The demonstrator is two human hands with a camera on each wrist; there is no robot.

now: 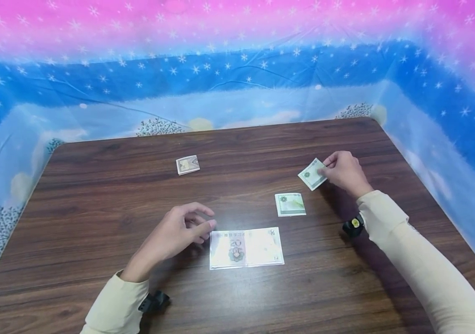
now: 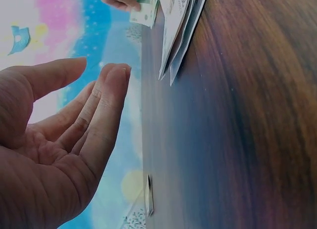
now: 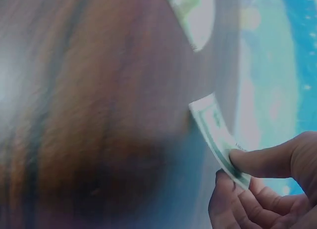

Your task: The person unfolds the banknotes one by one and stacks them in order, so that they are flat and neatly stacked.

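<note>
At the right of the table, my right hand [image 1: 345, 172] pinches a folded green banknote [image 1: 311, 175] between thumb and fingers. The right wrist view shows the thumb on top of that green banknote [image 3: 217, 135]. Just nearer to me lies another folded green banknote [image 1: 290, 205]. Banknotes marked 20 [image 1: 245, 248] lie stacked, with a crease down the middle, at the table's centre. My left hand [image 1: 180, 229] hovers beside their left edge, fingers loosely bent and holding nothing. In the left wrist view a gap shows between that hand [image 2: 64, 120] and the stacked banknotes [image 2: 181, 33].
A small folded brownish banknote [image 1: 188, 164] lies toward the back left of the dark wooden table [image 1: 108, 195]. Behind and along the sides hangs a pink and blue snowflake-print cloth [image 1: 220, 69].
</note>
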